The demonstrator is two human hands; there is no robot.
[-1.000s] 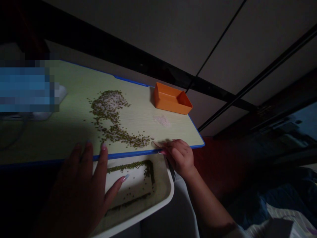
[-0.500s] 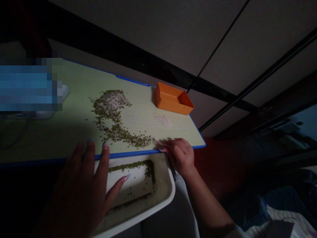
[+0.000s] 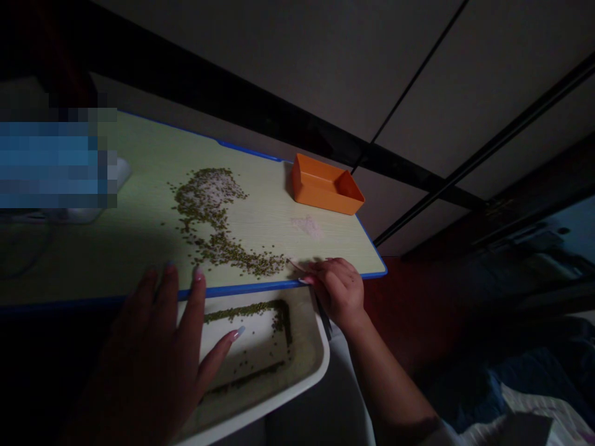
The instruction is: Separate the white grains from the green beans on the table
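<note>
Fingers spread, left hand (image 3: 155, 341) lies open — right hand (image 3: 337, 291) pinches a thin stick (image 3: 297, 266), knuckles up.

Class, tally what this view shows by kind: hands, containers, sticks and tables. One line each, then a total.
Hands: 2 (left hand, right hand)
Containers: 2 (orange box, white basin)
Sticks: 1 (thin stick)
Tables: 1 (green table)
Total: 6
</note>
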